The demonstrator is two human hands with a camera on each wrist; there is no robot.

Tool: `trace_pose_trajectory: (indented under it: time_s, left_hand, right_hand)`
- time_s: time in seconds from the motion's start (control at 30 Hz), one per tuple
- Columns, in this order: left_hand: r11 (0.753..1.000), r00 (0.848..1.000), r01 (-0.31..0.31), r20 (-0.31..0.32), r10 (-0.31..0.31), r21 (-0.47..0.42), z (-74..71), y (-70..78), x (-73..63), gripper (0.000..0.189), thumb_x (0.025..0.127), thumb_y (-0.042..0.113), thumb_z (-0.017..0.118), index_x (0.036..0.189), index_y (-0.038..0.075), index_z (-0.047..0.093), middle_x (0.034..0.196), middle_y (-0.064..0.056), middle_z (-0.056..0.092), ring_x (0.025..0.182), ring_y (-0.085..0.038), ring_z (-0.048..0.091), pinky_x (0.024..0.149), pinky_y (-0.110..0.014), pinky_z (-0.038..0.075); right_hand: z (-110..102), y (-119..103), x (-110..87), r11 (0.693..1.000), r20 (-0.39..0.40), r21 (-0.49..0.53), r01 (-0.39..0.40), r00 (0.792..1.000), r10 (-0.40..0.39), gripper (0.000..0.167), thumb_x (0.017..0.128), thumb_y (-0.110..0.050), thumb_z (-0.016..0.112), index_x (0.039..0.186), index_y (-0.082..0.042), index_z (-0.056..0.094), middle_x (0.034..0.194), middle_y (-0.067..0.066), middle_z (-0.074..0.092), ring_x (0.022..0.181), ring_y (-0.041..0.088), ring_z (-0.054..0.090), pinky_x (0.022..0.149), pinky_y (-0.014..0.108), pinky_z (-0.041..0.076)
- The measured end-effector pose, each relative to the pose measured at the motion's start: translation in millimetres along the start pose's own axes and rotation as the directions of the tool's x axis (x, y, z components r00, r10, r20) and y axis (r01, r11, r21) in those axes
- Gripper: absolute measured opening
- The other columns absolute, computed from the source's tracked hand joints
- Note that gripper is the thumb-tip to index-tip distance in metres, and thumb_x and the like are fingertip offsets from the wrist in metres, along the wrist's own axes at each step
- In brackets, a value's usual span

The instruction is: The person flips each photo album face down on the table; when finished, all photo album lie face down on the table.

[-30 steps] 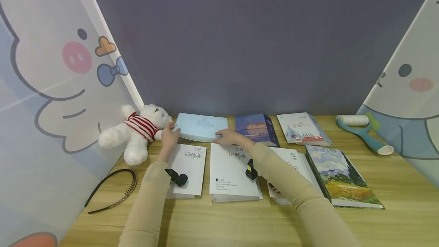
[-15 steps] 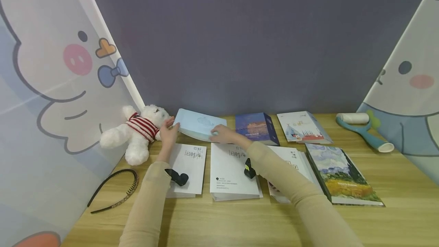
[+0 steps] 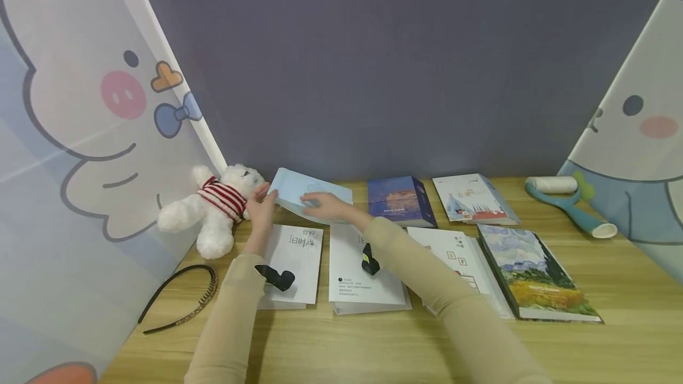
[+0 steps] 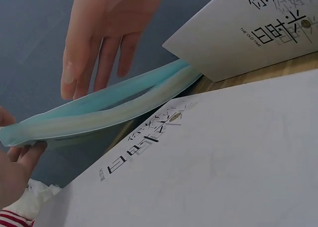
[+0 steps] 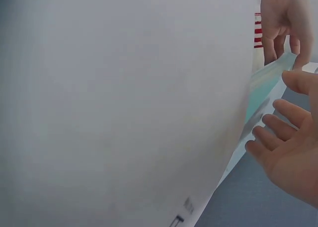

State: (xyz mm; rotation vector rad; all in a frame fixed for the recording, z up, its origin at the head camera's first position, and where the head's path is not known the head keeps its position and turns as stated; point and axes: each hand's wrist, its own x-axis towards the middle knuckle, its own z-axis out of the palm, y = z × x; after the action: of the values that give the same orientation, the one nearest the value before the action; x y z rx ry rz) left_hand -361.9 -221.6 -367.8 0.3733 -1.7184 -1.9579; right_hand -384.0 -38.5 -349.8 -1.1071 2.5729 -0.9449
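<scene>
A light blue photo album [image 3: 288,185] with a whale picture lies at the back left, its left end raised off the table. My left hand [image 3: 260,213] pinches that raised corner between thumb and fingers; in the left wrist view the left hand [image 4: 15,170] holds the album's end and the pages gape a little. Over the cover, my right hand [image 3: 328,206] has its fingers spread and partly hides the whale. In the right wrist view the right hand [image 5: 290,142] shows relaxed, separated fingers beside the album [image 5: 263,95], gripping nothing.
A white plush bear [image 3: 216,209] in a striped shirt leans left of the album. Two white albums [image 3: 365,289] lie under my forearms. Further right are a blue album [image 3: 395,200], a painted-cover album [image 3: 539,271] and a lint roller [image 3: 571,209]. A headband [image 3: 210,292] lies front left.
The blue album's left end has been lifted and the album tilted. My right hand has left its right edge and moved left over the cover.
</scene>
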Motion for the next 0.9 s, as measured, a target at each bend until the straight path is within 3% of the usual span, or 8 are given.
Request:
trace_pose_trajectory:
  time_s: [0.1, 0.2, 0.33, 0.43, 0.67, 0.9]
  left_hand:
    - [0.998, 1.000, 0.028, 0.001, -0.028, -0.053, -0.2, 0.6, -0.1, 0.044, 0.088, 0.003, 0.059, 0.131, -0.003, 0.048, 0.133, -0.019, 0.049, 0.090, -0.011, 0.056, 0.065, -0.017, 0.053]
    - [0.993, 0.997, 0.075, 0.006, -0.074, -0.093, -1.4, 1.2, 0.4, 0.048, 0.089, 0.005, 0.058, 0.134, -0.002, 0.045, 0.133, -0.021, 0.046, 0.098, -0.021, 0.058, 0.075, -0.023, 0.055]
    - [0.983, 0.989, 0.141, 0.062, -0.134, -0.122, -3.0, 2.2, 0.5, 0.052, 0.091, 0.008, 0.057, 0.140, 0.001, 0.039, 0.139, -0.023, 0.036, 0.117, -0.030, 0.053, 0.095, -0.031, 0.049]
    - [0.976, 0.984, 0.163, 0.101, -0.150, -0.145, -2.6, 3.2, -0.8, 0.053, 0.092, 0.009, 0.056, 0.141, 0.002, 0.037, 0.144, -0.021, 0.030, 0.124, -0.030, 0.048, 0.102, -0.032, 0.044]
    - [0.971, 0.982, 0.153, 0.139, -0.128, -0.183, 4.6, 13.5, -10.5, 0.054, 0.096, 0.020, 0.051, 0.145, 0.004, 0.032, 0.146, -0.019, 0.035, 0.129, -0.028, 0.046, 0.106, -0.033, 0.040]
    - [0.938, 0.970, 0.210, 0.180, -0.164, -0.277, 5.4, 27.4, -21.1, 0.049, 0.101, 0.024, 0.036, 0.146, 0.007, 0.032, 0.146, -0.021, 0.037, 0.132, -0.028, 0.041, 0.109, -0.033, 0.037]
  right_hand:
    - [1.8, -3.0, 1.8, 1.000, 0.022, 0.023, -0.011, 1.000, 0.010, 0.051, 0.098, -0.030, 0.050, 0.144, -0.010, 0.038, 0.151, 0.007, 0.033, 0.140, 0.024, 0.029, 0.114, 0.038, 0.027]
    - [3.7, -5.2, 2.9, 0.999, 0.039, 0.032, -0.017, 0.999, 0.015, 0.054, 0.098, -0.031, 0.049, 0.146, -0.011, 0.035, 0.153, 0.007, 0.030, 0.142, 0.024, 0.025, 0.115, 0.039, 0.026]
    - [5.8, -8.6, 3.5, 0.997, 0.047, 0.064, -0.038, 0.998, 0.035, 0.057, 0.097, -0.033, 0.050, 0.147, -0.012, 0.032, 0.155, 0.008, 0.023, 0.144, 0.024, 0.018, 0.116, 0.040, 0.022]
    - [7.1, -10.8, 5.2, 0.995, 0.042, 0.080, -0.054, 0.998, 0.051, 0.061, 0.096, -0.035, 0.051, 0.148, -0.012, 0.030, 0.155, 0.008, 0.024, 0.144, 0.023, 0.019, 0.116, 0.040, 0.021]
    - [6.6, -14.9, 12.6, 0.995, 0.019, 0.042, -0.088, 0.996, 0.087, 0.066, 0.096, -0.042, 0.048, 0.149, -0.009, 0.026, 0.154, 0.009, 0.028, 0.141, 0.025, 0.027, 0.114, 0.038, 0.028]
    - [8.5, -18.4, 20.4, 0.993, -0.029, 0.031, -0.116, 0.993, 0.117, 0.066, 0.095, -0.045, 0.047, 0.147, -0.009, 0.030, 0.151, 0.016, 0.028, 0.137, 0.029, 0.032, 0.111, 0.042, 0.032]
